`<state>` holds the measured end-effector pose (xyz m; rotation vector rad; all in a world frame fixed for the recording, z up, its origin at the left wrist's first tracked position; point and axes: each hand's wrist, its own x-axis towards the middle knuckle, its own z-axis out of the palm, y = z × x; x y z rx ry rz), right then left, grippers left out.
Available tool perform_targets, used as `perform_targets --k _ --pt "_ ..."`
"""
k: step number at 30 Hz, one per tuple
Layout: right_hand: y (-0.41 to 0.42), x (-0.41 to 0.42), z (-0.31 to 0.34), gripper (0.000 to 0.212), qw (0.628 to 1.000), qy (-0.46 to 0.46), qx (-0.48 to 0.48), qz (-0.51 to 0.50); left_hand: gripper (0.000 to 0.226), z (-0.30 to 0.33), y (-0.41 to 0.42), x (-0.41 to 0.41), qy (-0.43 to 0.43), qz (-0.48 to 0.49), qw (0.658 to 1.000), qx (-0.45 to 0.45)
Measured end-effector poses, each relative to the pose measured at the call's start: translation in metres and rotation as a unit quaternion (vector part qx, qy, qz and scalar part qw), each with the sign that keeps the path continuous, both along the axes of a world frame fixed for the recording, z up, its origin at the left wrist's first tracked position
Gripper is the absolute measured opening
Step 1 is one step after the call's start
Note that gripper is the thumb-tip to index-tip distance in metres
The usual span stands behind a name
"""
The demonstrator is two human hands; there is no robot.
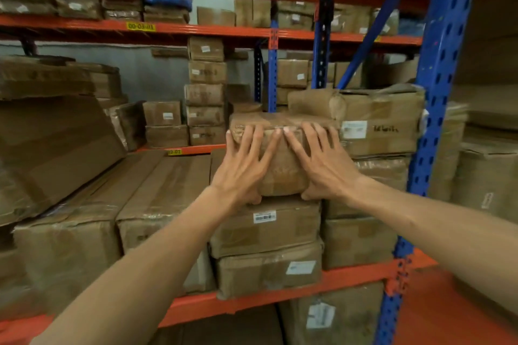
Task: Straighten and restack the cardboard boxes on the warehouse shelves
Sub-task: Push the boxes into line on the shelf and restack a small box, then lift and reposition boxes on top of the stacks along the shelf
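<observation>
Blue-and-orange warehouse racking [445,70] fills the frame, its shelves crowded with taped cardboard boxes whose contents stay hidden behind sealed flaps. On the near shelf [350,279], long flat cartons [157,204] lie to the left, while a stack of labelled boxes [266,249] rises at centre. To the right, a larger carton [384,123] bearing a white label and handwriting sits just beside the top of that stack. The top box [280,154], wrapped in brown tape, rests on the centre stack. The left hand [244,165] and right hand [322,162] press flat against its near face, fingers spread and nearly touching, thumbs hooked beneath its lower edge, apparently to square it with the boxes below.
</observation>
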<state>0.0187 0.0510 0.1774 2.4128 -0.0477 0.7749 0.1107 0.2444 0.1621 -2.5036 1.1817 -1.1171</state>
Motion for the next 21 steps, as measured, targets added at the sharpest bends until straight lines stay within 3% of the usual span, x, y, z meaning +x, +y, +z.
perform_targets --k 4,11,17,21 --pt "-0.022 -0.014 -0.023 0.146 0.998 0.012 -0.023 0.063 0.15 -0.03 0.0 -0.023 0.005 0.013 1.0 -0.005" --pt "-0.031 -0.016 -0.023 0.137 0.994 0.02 -0.009 0.109 0.147 -0.022 0.004 -0.038 0.051 0.04 0.998 0.016" --pt "-0.02 -0.021 -0.028 0.139 0.995 0.02 0.027 0.095 0.142 -0.025 -0.012 -0.048 0.068 0.124 0.99 0.019" --pt "-0.015 -0.026 -0.025 0.129 0.992 0.04 0.073 0.095 0.133 -0.013 -0.006 -0.052 0.123 0.1 0.987 0.041"
